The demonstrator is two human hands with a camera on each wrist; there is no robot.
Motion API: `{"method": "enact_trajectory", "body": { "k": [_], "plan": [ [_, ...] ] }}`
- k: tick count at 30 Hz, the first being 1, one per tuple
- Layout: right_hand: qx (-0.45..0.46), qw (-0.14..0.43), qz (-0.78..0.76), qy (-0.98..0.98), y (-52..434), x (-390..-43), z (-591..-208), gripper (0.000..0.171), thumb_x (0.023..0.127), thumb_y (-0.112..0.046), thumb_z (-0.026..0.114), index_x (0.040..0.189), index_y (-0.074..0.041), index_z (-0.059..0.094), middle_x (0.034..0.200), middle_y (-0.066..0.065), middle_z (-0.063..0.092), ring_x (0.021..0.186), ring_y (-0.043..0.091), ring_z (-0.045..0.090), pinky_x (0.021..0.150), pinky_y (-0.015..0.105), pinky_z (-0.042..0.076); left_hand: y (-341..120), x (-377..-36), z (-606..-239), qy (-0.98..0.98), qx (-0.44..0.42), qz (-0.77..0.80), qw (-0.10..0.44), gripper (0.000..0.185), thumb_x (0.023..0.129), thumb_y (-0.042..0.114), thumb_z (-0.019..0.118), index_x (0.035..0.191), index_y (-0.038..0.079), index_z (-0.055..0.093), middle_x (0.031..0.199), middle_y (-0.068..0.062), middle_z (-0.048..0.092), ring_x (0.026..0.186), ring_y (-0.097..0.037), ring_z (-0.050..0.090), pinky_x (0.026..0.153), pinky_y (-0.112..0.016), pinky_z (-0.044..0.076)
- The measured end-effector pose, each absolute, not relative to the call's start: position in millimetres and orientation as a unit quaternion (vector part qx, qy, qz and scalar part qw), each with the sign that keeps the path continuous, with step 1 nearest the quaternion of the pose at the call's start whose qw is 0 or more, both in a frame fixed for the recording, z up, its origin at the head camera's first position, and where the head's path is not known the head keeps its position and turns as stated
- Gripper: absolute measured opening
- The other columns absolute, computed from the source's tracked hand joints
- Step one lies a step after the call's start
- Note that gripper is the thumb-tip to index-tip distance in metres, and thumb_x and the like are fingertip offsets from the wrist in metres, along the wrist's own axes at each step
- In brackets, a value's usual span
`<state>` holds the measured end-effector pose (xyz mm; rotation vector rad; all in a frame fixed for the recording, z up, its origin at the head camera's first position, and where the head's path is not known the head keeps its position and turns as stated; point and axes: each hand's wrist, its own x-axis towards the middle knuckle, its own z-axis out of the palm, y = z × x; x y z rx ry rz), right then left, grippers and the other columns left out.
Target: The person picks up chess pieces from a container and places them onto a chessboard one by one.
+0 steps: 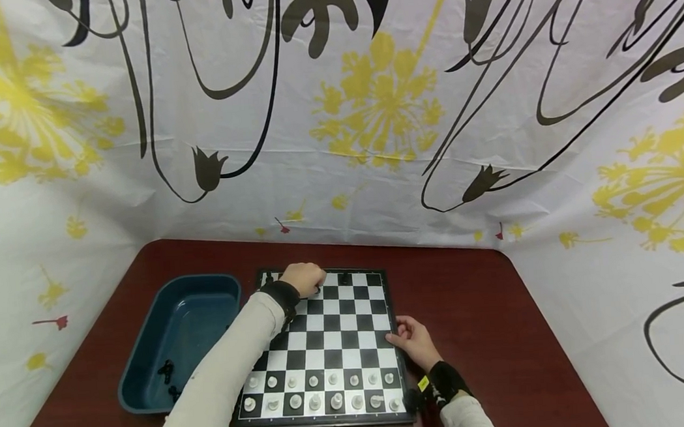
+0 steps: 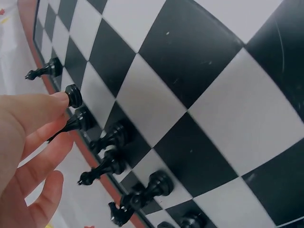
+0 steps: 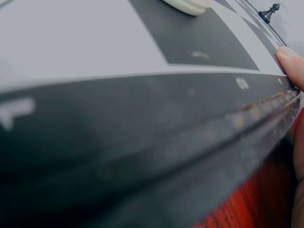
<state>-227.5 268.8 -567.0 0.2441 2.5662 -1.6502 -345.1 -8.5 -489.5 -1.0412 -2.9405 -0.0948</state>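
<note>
My left hand (image 1: 303, 280) is at the far edge of the chessboard (image 1: 332, 322). In the left wrist view its thumb and fingers pinch a black chess piece (image 2: 74, 96), mostly hidden so that its base shows best. Several other black chess pieces (image 2: 159, 184) stand close by on the far rows. My right hand (image 1: 416, 343) holds the board's right edge, thumb on top and fingers against the side. White chess pieces (image 1: 336, 401) fill two rows on the near side. One black chess piece (image 3: 269, 13) appears beyond the right thumb (image 3: 292, 64).
Left of the board stands a blue plastic tub (image 1: 206, 306) with a few black pieces (image 1: 166, 370) inside. A reddish-brown table (image 1: 471, 310) carries everything. Patterned white cloth (image 1: 337, 142) hangs behind it and on both sides.
</note>
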Motion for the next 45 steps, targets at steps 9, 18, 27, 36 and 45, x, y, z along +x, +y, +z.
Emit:
{"method": "enact_trajectory", "body": {
  "k": [9, 18, 27, 36, 45],
  "plan": [
    [0.070, 0.049, -0.542, 0.836, 259, -229, -566, 0.044, 0.072, -0.007, 0.074, 0.110, 0.004, 0.056, 0.077, 0.005, 0.050, 0.064, 0.011, 0.045, 0.055, 0.021, 0.038, -16, -333, -492, -0.955, -0.295, -0.022, 0.006, 0.013, 0.074, 0.012, 0.072, 0.070, 0.018, 0.062, 0.069, 0.006, 0.059, 0.062, -0.013, 0.056, 0.056, -0.033, 0.046],
    [0.065, 0.041, -0.534, 0.842, 253, -228, -565, 0.044, 0.071, -0.008, 0.074, 0.110, 0.003, 0.057, 0.077, 0.005, 0.050, 0.064, 0.012, 0.046, 0.055, 0.021, 0.038, -32, -328, -481, -0.954, -0.297, -0.042, 0.008, 0.009, 0.074, 0.013, 0.070, 0.081, 0.017, 0.065, 0.077, 0.006, 0.062, 0.069, -0.012, 0.057, 0.058, -0.032, 0.047],
    [0.072, 0.036, -0.524, 0.848, 254, -226, -567, 0.043, 0.072, -0.009, 0.074, 0.110, 0.003, 0.057, 0.077, 0.005, 0.050, 0.064, 0.011, 0.046, 0.056, 0.020, 0.039, -54, -323, -455, -0.959, -0.279, -0.044, -0.009, 0.012, 0.078, 0.014, 0.067, 0.090, 0.013, 0.066, 0.085, 0.001, 0.063, 0.075, -0.015, 0.059, 0.062, -0.033, 0.049],
    [0.079, 0.039, -0.514, 0.853, 261, -224, -566, 0.046, 0.074, -0.012, 0.073, 0.112, 0.003, 0.055, 0.080, 0.006, 0.050, 0.067, 0.012, 0.045, 0.059, 0.021, 0.038, -98, -319, -437, -0.971, -0.236, -0.021, -0.025, 0.014, 0.077, 0.016, 0.069, 0.090, 0.012, 0.066, 0.084, 0.000, 0.063, 0.075, -0.016, 0.059, 0.063, -0.034, 0.049],
    [0.078, 0.041, -0.514, 0.853, 263, -222, -565, 0.046, 0.074, -0.013, 0.073, 0.113, 0.004, 0.054, 0.080, 0.005, 0.050, 0.067, 0.011, 0.045, 0.059, 0.021, 0.038, -147, -308, -433, -0.976, -0.211, -0.029, -0.039, 0.013, 0.078, 0.018, 0.069, 0.088, 0.012, 0.064, 0.079, 0.001, 0.060, 0.070, -0.014, 0.056, 0.062, -0.033, 0.048]
  ]
}}
